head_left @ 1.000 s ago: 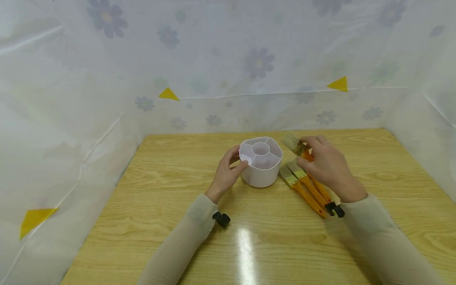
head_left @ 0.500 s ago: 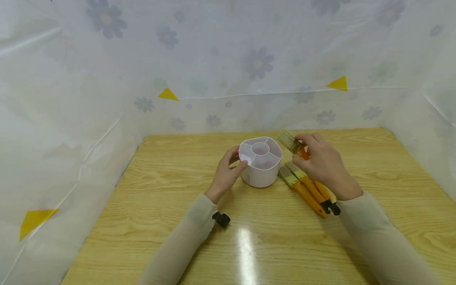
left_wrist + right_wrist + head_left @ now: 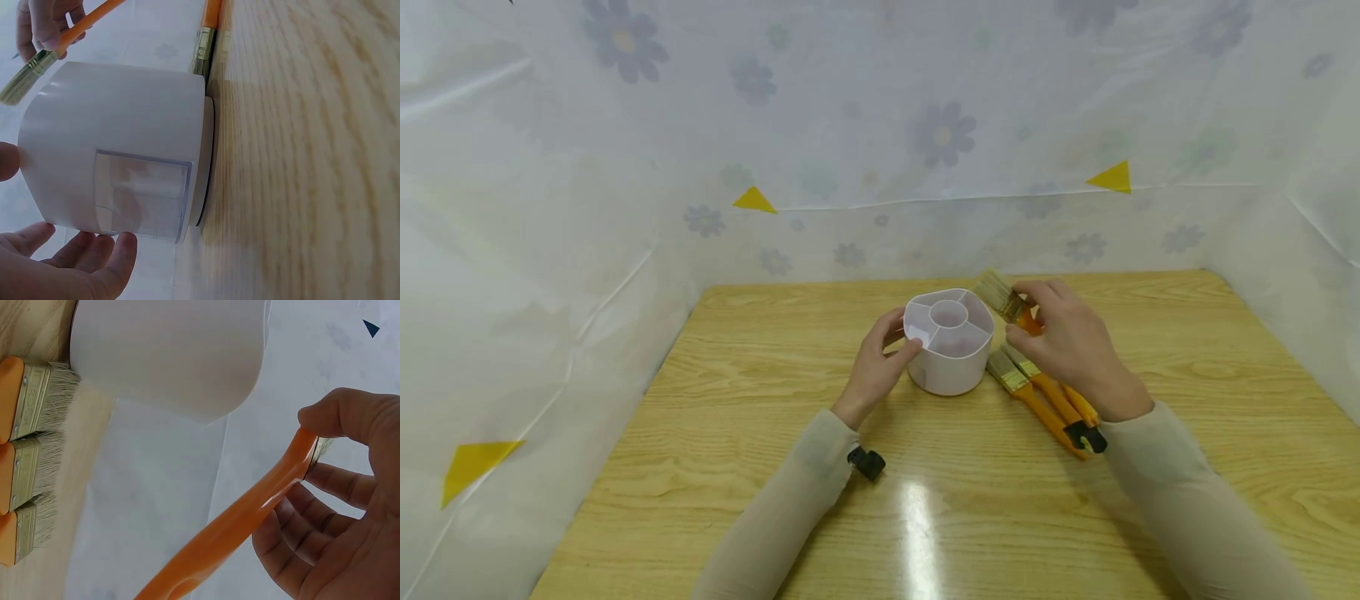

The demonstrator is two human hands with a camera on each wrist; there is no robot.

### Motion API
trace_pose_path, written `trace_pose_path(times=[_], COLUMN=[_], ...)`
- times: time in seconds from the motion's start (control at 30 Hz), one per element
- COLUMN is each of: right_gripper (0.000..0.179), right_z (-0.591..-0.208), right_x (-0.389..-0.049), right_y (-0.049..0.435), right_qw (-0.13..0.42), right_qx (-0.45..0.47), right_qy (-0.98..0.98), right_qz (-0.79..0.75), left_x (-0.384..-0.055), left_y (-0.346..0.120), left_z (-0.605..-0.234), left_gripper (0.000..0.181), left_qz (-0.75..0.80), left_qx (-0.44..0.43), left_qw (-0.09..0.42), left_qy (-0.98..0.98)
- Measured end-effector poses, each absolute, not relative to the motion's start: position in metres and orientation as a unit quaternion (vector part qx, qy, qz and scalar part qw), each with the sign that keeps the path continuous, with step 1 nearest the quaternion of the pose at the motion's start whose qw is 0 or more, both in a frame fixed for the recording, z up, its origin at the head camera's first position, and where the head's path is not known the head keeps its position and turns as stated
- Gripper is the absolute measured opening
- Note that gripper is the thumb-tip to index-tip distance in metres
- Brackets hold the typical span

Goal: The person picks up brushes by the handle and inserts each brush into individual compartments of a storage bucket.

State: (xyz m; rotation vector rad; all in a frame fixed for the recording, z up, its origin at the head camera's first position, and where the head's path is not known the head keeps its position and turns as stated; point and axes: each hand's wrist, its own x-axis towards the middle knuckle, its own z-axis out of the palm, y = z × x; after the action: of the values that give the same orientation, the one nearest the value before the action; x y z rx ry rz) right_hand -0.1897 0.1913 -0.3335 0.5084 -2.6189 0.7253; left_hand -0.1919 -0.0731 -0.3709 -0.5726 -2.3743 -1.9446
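A white round desk organizer (image 3: 951, 373) with a ring in the middle and dividers stands upright on the table. My left hand (image 3: 881, 360) grips its left side, thumb at the rim and fingers along the wall, beside a clear window (image 3: 142, 195). In my right hand (image 3: 1069, 340) is a flat paintbrush (image 3: 1000, 298), pinched near the base of its orange handle (image 3: 240, 515). It is raised off the table, bristles tilted up and toward the organizer's right rim. Several similar paintbrushes (image 3: 1033, 402) lie side by side below the right hand, partly covered by it.
The wooden table (image 3: 760, 400) backs onto a flower-patterned plastic sheet (image 3: 850, 125), with more sheeting at both sides. Yellow triangles (image 3: 1112, 177) mark the sheet. Black wrist cameras (image 3: 867, 463) hang below both sleeves.
My right hand has moved left with the paintbrush, bringing its bristles up to the organizer's right rim. The left hand and the organizer have stayed in place.
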Motion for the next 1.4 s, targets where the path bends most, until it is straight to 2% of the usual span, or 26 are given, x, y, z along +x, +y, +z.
trace_pose_path(times=[0.87,1.4], right_gripper=[0.046,0.047], right_z=[-0.326,-0.317], right_x=[-0.194,-0.193], right_y=[0.173,0.162], right_qw=[0.230,0.222], right_qx=[0.215,0.215], right_qy=[-0.905,-0.901], right_qz=[0.285,0.304], left_x=[-0.193,-0.193], left_y=[-0.073,-0.073], left_z=[-0.370,-0.371], left_gripper=[0.055,0.054], left_qz=[-0.625,-0.631], left_qx=[-0.175,-0.179], left_qw=[0.001,0.007], left_qy=[-0.761,-0.755])
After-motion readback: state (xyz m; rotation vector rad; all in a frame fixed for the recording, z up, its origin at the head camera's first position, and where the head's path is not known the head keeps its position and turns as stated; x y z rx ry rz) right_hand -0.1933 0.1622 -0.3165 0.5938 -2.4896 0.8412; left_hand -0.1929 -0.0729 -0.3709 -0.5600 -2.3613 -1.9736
